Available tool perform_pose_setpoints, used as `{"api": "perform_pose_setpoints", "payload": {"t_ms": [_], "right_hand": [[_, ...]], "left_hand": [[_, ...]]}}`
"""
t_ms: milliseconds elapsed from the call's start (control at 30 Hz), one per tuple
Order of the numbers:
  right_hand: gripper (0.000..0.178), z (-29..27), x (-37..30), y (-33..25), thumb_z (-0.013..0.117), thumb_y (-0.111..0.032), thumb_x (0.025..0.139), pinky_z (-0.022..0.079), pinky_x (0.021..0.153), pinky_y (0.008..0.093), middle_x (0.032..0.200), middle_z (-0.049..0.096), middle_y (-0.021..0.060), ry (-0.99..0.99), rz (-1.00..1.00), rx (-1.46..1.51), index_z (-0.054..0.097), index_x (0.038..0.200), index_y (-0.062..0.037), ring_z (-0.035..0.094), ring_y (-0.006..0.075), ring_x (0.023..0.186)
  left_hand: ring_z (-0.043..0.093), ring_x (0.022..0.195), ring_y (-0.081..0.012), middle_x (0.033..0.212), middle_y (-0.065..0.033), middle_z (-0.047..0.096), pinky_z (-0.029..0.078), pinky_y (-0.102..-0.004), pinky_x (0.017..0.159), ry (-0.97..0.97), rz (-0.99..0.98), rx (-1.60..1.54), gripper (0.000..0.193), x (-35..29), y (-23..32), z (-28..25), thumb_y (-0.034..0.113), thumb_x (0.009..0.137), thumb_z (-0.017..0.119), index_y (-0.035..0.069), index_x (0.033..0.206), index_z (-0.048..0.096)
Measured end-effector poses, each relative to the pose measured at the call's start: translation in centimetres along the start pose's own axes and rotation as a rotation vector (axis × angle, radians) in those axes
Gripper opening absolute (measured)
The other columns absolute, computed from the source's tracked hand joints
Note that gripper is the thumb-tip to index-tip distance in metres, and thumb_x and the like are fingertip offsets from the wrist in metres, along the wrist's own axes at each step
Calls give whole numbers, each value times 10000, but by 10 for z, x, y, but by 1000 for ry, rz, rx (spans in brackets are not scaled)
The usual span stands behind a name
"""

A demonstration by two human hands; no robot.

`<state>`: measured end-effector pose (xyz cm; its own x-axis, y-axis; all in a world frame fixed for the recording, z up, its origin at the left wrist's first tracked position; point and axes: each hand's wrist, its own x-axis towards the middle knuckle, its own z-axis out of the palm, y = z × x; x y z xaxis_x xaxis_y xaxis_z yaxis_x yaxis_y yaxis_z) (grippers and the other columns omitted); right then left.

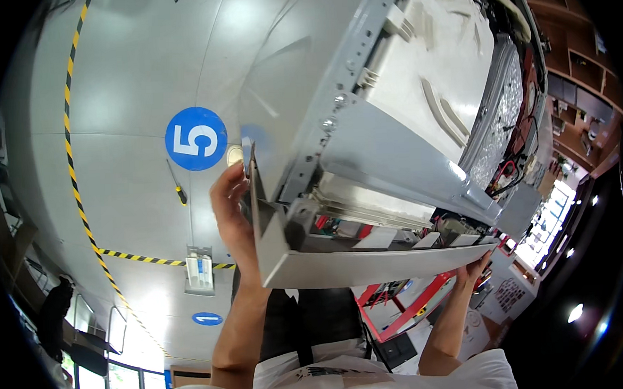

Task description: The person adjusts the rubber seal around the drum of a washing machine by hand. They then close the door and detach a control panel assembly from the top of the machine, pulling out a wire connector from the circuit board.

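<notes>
Grey metal panel (pixel 370 265) gripped at both ends: left hand (pixel 232 212), right hand (pixel 476 267). Best kept level, seemingly against appliance (pixel 392 121).

Metal housing (pixel 393 142) fills centre to 2 o'clock, its lower panel (pixel 370 265) at 6 o'clock. Left hand (pixel 235 219) at the panel's 9 o'clock end, right hand (pixel 476 267) at its 3 o'clock end. Screwdriver (pixel 177 185) and floor disc (pixel 196 138) lie at 9 o'clock, the frame (pixel 407 308) below the panel.
</notes>
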<state>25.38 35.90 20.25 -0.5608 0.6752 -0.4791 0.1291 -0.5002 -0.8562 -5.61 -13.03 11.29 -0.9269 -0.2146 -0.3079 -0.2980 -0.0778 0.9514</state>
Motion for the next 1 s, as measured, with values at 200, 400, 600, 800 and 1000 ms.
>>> {"api": "perform_pose_setpoints", "payload": {"t_ms": [200,400,600,800,1000], "right_hand": [[440,0,-8,5,565,-401,934,375,1060,438,1275,597,52,-26,-17,54,562,1280,-129,537,256,1190],[499,9,-1,9,568,-419,925,372,1063,452,1301,579,58,-15,-13,94,523,1329,-130,527,270,1206],[495,27,-2,12,552,-426,934,384,1045,459,1341,541,37,102,-33,78,507,1343,-151,493,263,1234],[479,38,6,9,518,-430,956,408,1009,438,1295,567,46,98,-9,121,515,1329,-130,524,257,1185],[452,52,5,8,543,-424,945,419,991,430,1236,598,49,124,12,125,551,1274,-114,547,247,1144]], "left_hand": [[373,1335,-313,1417,-220,376,301,-418,1085,-238,288,127,605,-2,46,-12,226,873,647,9,1363,366],[375,1333,-320,1464,-246,281,367,-448,1068,-150,16,-67,1076,-14,78,4,743,758,555,-22,1441,227],[507,1199,-240,1334,-165,441,456,-356,979,-112,-2,115,1043,-4,82,20,698,792,577,-74,1419,263],[539,1155,-228,1305,-157,480,474,-326,919,-109,29,120,845,7,86,28,577,876,536,-49,1402,325],[534,1152,-221,1293,-142,499,458,-338,932,-73,3,85,758,7,90,35,500,888,535,-23,1403,345]]}}
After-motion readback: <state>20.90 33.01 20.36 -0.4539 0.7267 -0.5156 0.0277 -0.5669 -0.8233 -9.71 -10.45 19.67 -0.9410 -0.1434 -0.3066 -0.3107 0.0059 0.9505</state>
